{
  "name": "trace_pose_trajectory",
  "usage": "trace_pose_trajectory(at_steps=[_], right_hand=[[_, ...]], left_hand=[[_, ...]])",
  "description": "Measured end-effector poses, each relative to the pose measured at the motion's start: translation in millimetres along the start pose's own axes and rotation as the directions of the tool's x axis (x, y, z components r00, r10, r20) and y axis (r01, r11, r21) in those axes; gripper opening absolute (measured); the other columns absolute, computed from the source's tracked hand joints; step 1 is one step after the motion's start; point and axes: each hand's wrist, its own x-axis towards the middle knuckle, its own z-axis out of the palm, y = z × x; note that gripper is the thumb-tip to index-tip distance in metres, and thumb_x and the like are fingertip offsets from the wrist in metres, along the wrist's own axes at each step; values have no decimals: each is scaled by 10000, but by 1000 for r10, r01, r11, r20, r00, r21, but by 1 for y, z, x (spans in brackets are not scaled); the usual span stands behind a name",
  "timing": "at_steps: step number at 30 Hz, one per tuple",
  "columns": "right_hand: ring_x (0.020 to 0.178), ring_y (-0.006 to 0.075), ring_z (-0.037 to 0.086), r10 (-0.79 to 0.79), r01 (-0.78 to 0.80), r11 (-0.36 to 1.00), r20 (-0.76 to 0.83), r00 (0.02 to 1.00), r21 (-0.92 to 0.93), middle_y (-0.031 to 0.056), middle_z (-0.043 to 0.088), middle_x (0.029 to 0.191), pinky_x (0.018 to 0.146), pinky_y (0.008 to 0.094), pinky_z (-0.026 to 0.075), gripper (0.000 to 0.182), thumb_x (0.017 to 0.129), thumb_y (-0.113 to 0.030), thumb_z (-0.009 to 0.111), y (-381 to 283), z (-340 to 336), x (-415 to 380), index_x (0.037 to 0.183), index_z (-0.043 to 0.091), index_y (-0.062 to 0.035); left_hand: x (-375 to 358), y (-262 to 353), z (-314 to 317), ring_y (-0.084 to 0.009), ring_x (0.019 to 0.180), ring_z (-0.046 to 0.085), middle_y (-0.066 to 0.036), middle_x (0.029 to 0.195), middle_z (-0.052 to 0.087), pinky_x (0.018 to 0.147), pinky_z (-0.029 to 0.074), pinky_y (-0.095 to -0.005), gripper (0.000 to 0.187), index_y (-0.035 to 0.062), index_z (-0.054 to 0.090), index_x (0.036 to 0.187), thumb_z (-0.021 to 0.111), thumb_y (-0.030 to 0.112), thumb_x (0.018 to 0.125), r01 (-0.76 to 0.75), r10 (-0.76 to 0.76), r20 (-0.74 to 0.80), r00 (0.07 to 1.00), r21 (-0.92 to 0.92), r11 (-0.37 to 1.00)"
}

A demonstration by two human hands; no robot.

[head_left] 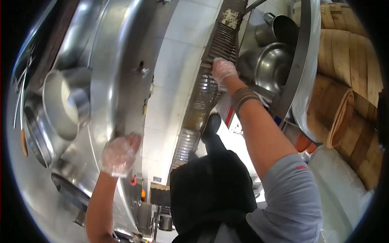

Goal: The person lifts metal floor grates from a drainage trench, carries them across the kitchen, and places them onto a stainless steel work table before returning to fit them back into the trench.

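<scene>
My left hand (120, 156), in a clear plastic glove, is at the front edge of the steel counter (106, 87). Its fingers are curled in, and whatever they may hold is hidden. My right hand (224, 71), also gloved, is closed above the floor drain grate (223, 42), left of a low shelf in view. Nothing sticks out from its fingers, but their inner side does not show. Close to that hand, a large steel bowl (275, 67) and a steel pot with a handle (279, 30) are on the shelf.
On the left, a deep steel pot (48, 105) has a pale inside. Beside it lies a long tool with a wooden handle (23, 142). Bamboo steamers (330, 109) are stacked at right. White tiles (174, 69) border the drain, and my dark shoe (212, 123) is over it.
</scene>
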Motion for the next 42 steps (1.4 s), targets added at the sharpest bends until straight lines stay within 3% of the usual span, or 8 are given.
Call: trace_pose_trajectory(at_steps=[3, 19, 27, 32, 33, 36, 40, 42], right_hand=[[1018, 331, 732, -101, 101, 992, 9, 995, -70, 177, 740, 1072, 832, 415, 607, 208, 904, -163, 555, 3, 18, -13, 974, 730, -74], [997, 401, 705, -261, 238, 945, -82, 962, -224, 253, 719, 1038, 891, 439, 570, 220, 877, -73, 541, -43, -114, -193, 1013, 686, 21], [1057, 398, 692, 28, -32, 998, -78, 997, -48, 259, 710, 1096, 930, 455, 557, 270, 884, -87, 531, -136, -128, -270, 1069, 704, 8], [1158, 380, 672, 186, -183, 983, 110, 977, -33, 260, 700, 1175, 981, 401, 556, 329, 879, -117, 597, -185, -107, -326, 1146, 714, 36], [1149, 375, 680, 225, -226, 974, 113, 968, 2, 260, 704, 1169, 973, 405, 563, 344, 874, -160, 636, -187, -91, -333, 1142, 716, 40], [1133, 371, 692, 357, -380, 886, 130, 925, 266, 279, 704, 1157, 958, 424, 574, 456, 831, -295, 748, -195, -55, -362, 1133, 718, 47], [1142, 398, 675, 398, -442, 825, 193, 897, 351, 294, 701, 1136, 955, 441, 562, 523, 781, -340, 791, -188, 19, -400, 1118, 709, 51], [1131, 416, 669, 254, -337, 891, 282, 925, 305, 274, 709, 1129, 949, 455, 550, 455, 805, -316, 762, -173, 66, -415, 1093, 713, 34]], left_hand=[[18, 25, -47, -302, 784, 651, -103, 834, 650, 673, 543, -463, 526, 108, 635, 1295, 680, 100, 772, 124, -120, 59, 991, -77, 989], [8, 20, -59, -399, 919, 679, -198, 1017, 679, 786, 579, -493, 311, 89, 549, 1249, 505, 82, 941, -152, 111, -282, 953, -130, 980], [1, 18, -58, -341, 1098, 660, -135, 1192, 686, 929, 560, -428, 308, 142, 587, 1289, 473, 188, 1006, -162, 141, -216, 966, -87, 983], [28, 38, 10, -340, 847, 696, -171, 975, 708, 783, 572, -458, 225, 104, 710, 1012, 541, 248, 972, -301, 163, -550, 819, -170, 938], [12, 82, -18, -332, 825, 690, -184, 930, 718, 784, 553, -439, 333, 86, 734, 984, 567, 373, 971, -71, -84, -192, 978, -680, 730], [36, 178, 73, -337, 871, 675, -195, 926, 721, 803, 521, -442, 533, 39, 743, 1024, 550, 536, 1001, 35, -137, 6, 990, -976, 213], [30, 250, 115, -240, 924, 655, -105, 1005, 692, 849, 540, -382, 459, 21, 705, 1080, 698, 463, 954, 198, -53, 305, 951, -731, -653], [26, 267, 134, -232, 933, 651, -117, 1013, 686, 843, 541, -366, 436, 13, 694, 1089, 707, 425, 947, 284, -3, 365, 931, -729, -623]])
